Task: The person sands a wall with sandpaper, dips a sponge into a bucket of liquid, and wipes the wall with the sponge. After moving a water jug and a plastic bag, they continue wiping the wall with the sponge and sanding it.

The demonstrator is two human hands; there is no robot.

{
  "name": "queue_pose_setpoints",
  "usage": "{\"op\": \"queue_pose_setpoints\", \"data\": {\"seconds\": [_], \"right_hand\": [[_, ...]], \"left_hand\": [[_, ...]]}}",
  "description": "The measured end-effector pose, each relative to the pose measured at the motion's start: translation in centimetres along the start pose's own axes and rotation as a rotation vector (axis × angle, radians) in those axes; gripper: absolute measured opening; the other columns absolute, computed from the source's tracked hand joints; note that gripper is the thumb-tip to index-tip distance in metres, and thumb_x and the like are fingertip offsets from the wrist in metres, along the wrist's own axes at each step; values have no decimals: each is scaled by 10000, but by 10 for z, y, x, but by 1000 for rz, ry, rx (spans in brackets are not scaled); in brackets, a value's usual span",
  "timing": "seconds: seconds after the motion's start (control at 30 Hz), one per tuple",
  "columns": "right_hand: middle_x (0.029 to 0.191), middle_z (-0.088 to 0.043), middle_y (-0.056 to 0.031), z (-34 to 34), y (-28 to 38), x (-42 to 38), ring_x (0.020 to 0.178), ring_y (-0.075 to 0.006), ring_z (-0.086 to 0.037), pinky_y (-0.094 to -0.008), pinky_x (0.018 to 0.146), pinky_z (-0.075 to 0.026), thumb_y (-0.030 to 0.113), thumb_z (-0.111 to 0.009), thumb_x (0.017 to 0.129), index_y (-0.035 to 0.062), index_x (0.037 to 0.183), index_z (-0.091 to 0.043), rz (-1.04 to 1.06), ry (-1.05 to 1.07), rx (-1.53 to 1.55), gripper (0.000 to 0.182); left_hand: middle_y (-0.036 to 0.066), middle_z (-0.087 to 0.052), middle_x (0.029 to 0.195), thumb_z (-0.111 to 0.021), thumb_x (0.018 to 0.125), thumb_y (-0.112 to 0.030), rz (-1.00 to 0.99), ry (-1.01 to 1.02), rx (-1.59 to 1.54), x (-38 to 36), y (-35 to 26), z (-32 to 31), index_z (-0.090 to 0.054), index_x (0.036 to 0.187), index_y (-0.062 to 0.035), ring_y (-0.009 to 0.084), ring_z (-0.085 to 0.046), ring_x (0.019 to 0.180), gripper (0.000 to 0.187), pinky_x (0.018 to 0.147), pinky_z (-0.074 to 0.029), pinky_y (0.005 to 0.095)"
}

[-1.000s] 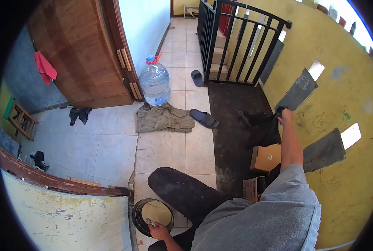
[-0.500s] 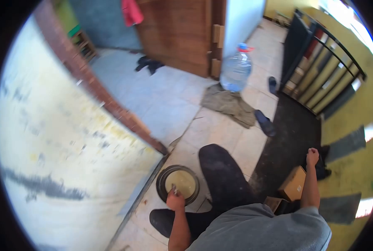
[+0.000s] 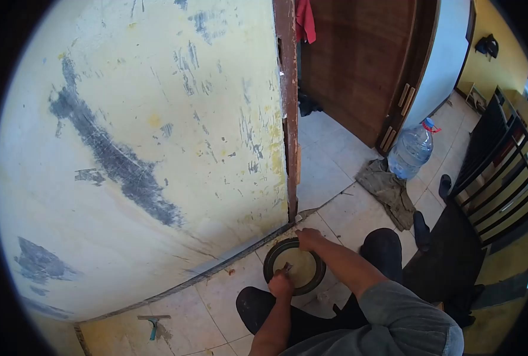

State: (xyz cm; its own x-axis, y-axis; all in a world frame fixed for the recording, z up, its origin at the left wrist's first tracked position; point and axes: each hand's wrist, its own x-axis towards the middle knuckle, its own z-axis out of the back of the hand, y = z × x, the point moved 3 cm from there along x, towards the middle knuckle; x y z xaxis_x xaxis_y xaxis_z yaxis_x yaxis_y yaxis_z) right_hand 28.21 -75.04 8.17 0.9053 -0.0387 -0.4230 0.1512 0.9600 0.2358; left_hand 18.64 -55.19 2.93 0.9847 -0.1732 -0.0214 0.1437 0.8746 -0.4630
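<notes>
A round black bucket (image 3: 268, 268) stands on the tiles between my knees, close to the foot of the wall. Inside it is a pale cream mixture (image 3: 302, 267). My left hand (image 3: 281, 286) is closed round a small tool (image 3: 287, 267) over the near left part of the bucket; its lower end is at the mixture and its exact kind is hard to make out. On the bucket's far rim rests my right hand (image 3: 309, 238), its fingers curled over the edge.
A patchy wall (image 3: 216, 148) rises on the left. A squeegee-like tool (image 3: 153, 323) lies on the floor. Ahead are a large water bottle (image 3: 411, 151), a crumpled cloth (image 3: 388, 190), a slipper (image 3: 421, 231), a wooden door (image 3: 353, 65) and a black railing (image 3: 507, 172).
My right hand has come from the far right, beside a cardboard box, to the bucket's rim. My left hand still holds the tool in the bucket. The view has swung left toward the wall.
</notes>
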Motion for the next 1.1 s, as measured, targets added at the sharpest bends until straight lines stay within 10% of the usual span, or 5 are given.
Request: {"op": "queue_pose_setpoints", "data": {"seconds": [0.3, 0.5, 0.9, 0.97, 1.1], "right_hand": [[931, -712, -207, -44, -36, 19, 939, -379, -695, -494, 835, -566, 233, -677, 794, 67, 930, -730, 141, -64, 71, 221], [920, -711, -210, -55, -41, 15, 887, -382, -703, -493, 808, -569, 242, -680, 809, 76, 946, -727, 145, -131, 140, 221], [876, -720, -188, -49, -49, -3, 853, -376, -709, -492, 788, -571, 227, -673, 798, 105, 944, -727, -45, -177, 245, 198], [881, -721, -189, -48, -46, -2, 858, -374, -710, -491, 791, -572, 233, -679, 793, 107, 942, -731, -49, -191, 236, 202], [899, -723, -194, -52, -47, -4, 871, -383, -708, -489, 813, -569, 243, -685, 793, 106, 966, -735, -65, -222, 227, 226]], "left_hand": [[132, -711, 949, -620, 791, -143, 23, 189, 133, 13, -14, 13, -728, 1039, -130, 334, -727, 812, 271, 741, -580, 476], [151, -733, 1000, -590, 854, -184, 304, 422, 272, 29, 13, -68, -748, 1043, -125, 317, -735, 873, 254, 781, -584, 456], [153, -675, 1242, -652, 825, -437, 88, 546, 188, 37, 13, -155, -708, 1182, -69, 280, -676, 1100, 516, 935, -531, 411], [175, -647, 1291, -645, 818, -510, 745, 440, -331, 40, 14, -135, -662, 1250, -48, 313, -643, 1163, 633, 994, -492, 431], [193, -639, 1293, -629, 828, -526, 745, 670, -567, 31, 10, -147, -610, 1310, -41, 343, -633, 1174, 685, 1012, -475, 453]]}}
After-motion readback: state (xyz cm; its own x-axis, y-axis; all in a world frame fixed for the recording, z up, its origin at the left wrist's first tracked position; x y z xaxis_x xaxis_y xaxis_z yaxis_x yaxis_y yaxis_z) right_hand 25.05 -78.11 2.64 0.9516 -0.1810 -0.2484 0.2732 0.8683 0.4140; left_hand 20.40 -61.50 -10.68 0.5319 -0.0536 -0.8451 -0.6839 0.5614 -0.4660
